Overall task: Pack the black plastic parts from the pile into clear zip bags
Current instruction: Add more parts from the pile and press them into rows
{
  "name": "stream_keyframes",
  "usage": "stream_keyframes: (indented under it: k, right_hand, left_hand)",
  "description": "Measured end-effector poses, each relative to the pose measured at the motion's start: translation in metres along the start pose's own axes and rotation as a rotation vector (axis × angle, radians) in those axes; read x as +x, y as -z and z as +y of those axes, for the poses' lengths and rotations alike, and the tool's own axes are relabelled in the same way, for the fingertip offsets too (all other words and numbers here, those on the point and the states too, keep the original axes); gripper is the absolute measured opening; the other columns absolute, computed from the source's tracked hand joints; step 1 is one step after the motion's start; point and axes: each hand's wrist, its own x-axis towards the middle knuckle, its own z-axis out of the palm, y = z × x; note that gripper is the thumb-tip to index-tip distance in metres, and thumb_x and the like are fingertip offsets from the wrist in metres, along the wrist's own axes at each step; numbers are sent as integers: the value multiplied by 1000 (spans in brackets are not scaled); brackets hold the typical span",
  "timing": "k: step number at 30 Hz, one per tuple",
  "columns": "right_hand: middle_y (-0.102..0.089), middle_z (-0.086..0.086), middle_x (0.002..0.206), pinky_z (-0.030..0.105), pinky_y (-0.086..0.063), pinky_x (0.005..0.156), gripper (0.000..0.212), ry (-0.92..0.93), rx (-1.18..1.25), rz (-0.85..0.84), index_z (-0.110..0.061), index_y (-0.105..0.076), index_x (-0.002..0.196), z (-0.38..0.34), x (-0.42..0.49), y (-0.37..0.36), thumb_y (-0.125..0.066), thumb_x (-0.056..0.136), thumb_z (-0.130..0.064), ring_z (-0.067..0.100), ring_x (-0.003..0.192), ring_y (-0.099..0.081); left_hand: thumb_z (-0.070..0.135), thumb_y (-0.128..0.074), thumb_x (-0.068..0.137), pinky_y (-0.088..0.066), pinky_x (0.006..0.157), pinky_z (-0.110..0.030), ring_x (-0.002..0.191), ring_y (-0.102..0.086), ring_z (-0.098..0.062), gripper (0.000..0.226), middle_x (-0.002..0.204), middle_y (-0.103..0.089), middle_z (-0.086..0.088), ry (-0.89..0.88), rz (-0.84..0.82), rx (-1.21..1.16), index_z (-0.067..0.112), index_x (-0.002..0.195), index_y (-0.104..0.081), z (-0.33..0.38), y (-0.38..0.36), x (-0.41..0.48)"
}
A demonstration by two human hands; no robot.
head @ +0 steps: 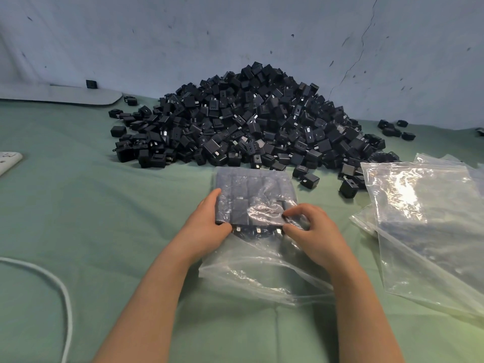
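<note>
A clear zip bag (255,186) holding rows of black parts (240,212) lies on the green cloth (104,205), just in front of the big pile (243,119). The left hand (205,225) grips the bag's left edge with curled fingers (213,196), and the right hand (313,233) pinches the crinkled plastic on its right side. Empty bags (424,213) lie to the right.

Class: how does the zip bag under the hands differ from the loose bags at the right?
The held bag is filled with rows of black parts; the loose bags look empty and flat. The held bag is gripped by the left hand and right hand; the loose bags lie untouched. Both are clear plastic on the green cloth.
</note>
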Motion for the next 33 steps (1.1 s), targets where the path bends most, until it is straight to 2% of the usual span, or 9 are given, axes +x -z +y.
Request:
stream_keyframes:
  k: [11, 14, 17, 21, 24, 28, 30, 32, 33]
  right_hand:
    - [-49, -11, 113, 18, -32, 89, 19, -4, 0, 5, -30, -63, 100, 2, 2, 0, -66, 86, -18, 5, 98, -48]
    - [-50, -14, 108, 18, -33, 87, 19, 6, 5, 24, -31, -63, 98, 2, 3, -1, -65, 85, -17, 0, 93, -49]
    - [-53, -19, 99, 9, -34, 74, 18, 12, 21, 57, -29, -65, 96, 3, 4, -2, -61, 86, -15, -12, 86, -48]
    - [-55, -23, 94, -2, -29, 69, 21, -3, 40, 78, -28, -67, 97, 4, 6, -5, -56, 88, -12, -4, 92, -50]
    - [-57, -21, 94, 7, -34, 72, 23, 3, 49, 78, -29, -66, 96, 3, 7, -7, -55, 88, -10, -1, 95, -52]
    - [-55, -28, 90, 16, -37, 77, 24, 7, 51, 66, -31, -66, 95, 1, 10, -9, -54, 87, -11, 1, 96, -54]
    - [-58, -23, 93, 10, -37, 75, 24, 10, 58, 65, -31, -65, 96, 2, 12, -8, -55, 87, -11, 0, 97, -53]
    - [-58, -21, 98, 1, -35, 69, 24, 0, 67, 56, -31, -63, 99, 4, 13, -7, -55, 88, -11, -1, 98, -52]
    - [-57, -20, 99, 3, -35, 68, 24, -8, 66, 54, -31, -62, 101, 5, 13, -6, -55, 89, -11, 0, 98, -51]
  left_hand:
    - [8, -52, 87, -38, 106, -42, 128, -46, -28, 77, 153, -28, 4, 12, -13, 2, 27, 151, -14, 1, 1, 1]
    - [8, -52, 87, -38, 107, -40, 128, -45, -25, 77, 152, -29, 4, 11, -20, 17, 26, 151, -13, 3, 3, 1]
    - [8, -53, 87, -37, 107, -38, 129, -44, -21, 77, 152, -31, 3, -1, -17, 26, 25, 151, -13, 3, 3, 1]
    - [8, -53, 87, -33, 109, -33, 133, -38, -17, 76, 152, -29, 3, -12, -8, 47, 24, 151, -14, 2, 2, 0]
    - [8, -54, 87, -29, 103, -22, 136, -33, -15, 76, 153, -28, 2, -13, 9, 73, 25, 151, -15, 2, 2, -1]
    - [9, -56, 86, -30, 98, -21, 131, -39, -17, 77, 151, -32, 0, -8, 44, 120, 24, 151, -15, 0, 2, -2]
    - [11, -57, 86, -30, 98, -20, 131, -39, -17, 77, 150, -33, 0, -3, 42, 124, 24, 150, -16, -2, 3, -3]
    - [14, -59, 86, -31, 104, -24, 133, -37, -18, 79, 151, -30, -1, 10, 11, 97, 23, 151, -14, -3, 5, -1]
    - [16, -60, 86, -31, 108, -28, 135, -36, -18, 82, 153, -28, -1, 17, -12, 81, 22, 151, -12, -3, 7, 0]
